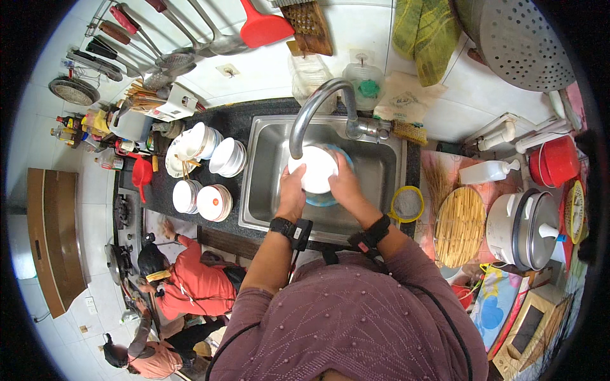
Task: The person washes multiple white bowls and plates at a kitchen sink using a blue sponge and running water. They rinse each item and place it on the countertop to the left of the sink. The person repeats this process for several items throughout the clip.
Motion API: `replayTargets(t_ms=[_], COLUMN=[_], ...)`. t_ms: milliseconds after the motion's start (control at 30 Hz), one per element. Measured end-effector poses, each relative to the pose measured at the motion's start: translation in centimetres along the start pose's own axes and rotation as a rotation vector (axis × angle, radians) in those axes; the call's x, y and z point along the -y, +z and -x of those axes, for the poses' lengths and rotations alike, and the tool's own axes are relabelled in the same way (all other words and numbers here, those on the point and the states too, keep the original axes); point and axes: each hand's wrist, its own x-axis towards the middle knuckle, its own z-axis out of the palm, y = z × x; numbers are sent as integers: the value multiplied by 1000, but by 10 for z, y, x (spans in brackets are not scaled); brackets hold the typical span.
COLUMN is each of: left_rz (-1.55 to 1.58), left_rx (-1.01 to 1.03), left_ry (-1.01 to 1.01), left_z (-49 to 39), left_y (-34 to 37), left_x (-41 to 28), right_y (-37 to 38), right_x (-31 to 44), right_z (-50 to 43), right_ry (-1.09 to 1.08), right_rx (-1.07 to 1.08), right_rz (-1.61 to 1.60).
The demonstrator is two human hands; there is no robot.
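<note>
Both hands hold a white bowl [313, 169] over the stainless steel sink [376, 200], just below the spout of the curved chrome faucet [324, 88]. My left hand [291, 188] grips the bowl's left side, its thumb on the near surface. My right hand [344, 183] has the right side, with fingers reaching around the far rim. Beneath the bowl, a round blue-edged basin [324, 200] shows in part inside the sink. Whether water is running from the spout is hard to see.
Stacks of white bowls [228, 157] and a plate [178, 159] with chopsticks stand left on the dark counter [190, 220]. A yellow-rimmed strainer [407, 204] lies right of the sink. Two people [202, 281] work by the stove [125, 228]. A rice cooker [507, 228] is at right.
</note>
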Motion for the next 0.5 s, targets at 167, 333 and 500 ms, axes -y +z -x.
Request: replayTargets(t_ms=[167,333,500], left_rz=[-131,-505,-487], left_rx=[178,162,111], left_ry=[-47,30,265], left_z=[4,-5,-5], left_y=[13,18,11], left_x=[-21,-42,-36], right_y=[-11,-9,18], right_x=[8,14,2], right_z=[-39,-64,-55], right_ry=[307,114,486], right_rx=[158,15,135], right_rz=[-362,-8,-438])
